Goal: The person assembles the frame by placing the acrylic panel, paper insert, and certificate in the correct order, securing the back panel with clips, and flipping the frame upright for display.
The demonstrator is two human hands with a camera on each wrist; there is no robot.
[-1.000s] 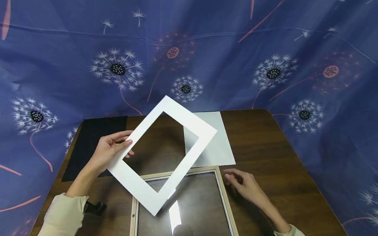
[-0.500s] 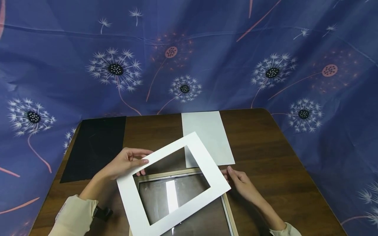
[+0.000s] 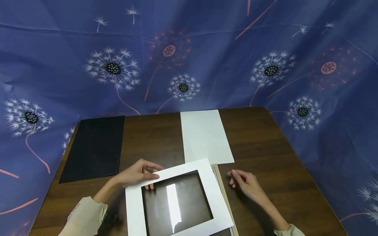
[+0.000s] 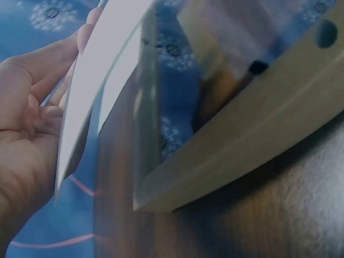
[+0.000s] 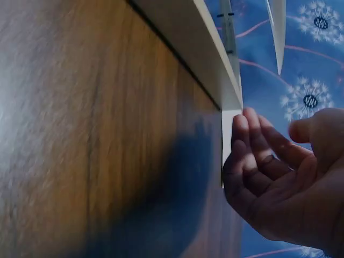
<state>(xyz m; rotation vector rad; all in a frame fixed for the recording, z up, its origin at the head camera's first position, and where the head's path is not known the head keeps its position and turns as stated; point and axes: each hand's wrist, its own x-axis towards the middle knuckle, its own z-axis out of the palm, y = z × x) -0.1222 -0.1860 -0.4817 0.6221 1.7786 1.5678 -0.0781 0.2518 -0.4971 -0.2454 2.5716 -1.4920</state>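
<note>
My left hand (image 3: 138,173) pinches the left part of the far side of a white picture mat (image 3: 213,193), thumb on top and fingers underneath. The mat slants over a pale wooden picture frame (image 3: 219,178) with a clear, reflective pane (image 3: 192,200), covering much of it. In the left wrist view the mat (image 4: 88,97) stands tilted above the frame's corner, a gap showing between them. Right of the frame, my right hand (image 3: 248,185) holds nothing; its fingers are loosely bent. The right wrist view shows those fingertips close to the frame's corner (image 5: 228,94).
A black sheet (image 3: 91,147) lies at the table's far left. Behind the frame is a white sheet (image 3: 205,137), its near edge partly behind the mat. A blue dandelion-patterned cloth (image 3: 224,65) hangs beyond the brown wooden table (image 3: 260,141).
The left hand has brought the mat down and nearer over the frame, turning it from a diamond slant to almost square with it. The right hand touched near the mat's corner, then drew slightly away.
</note>
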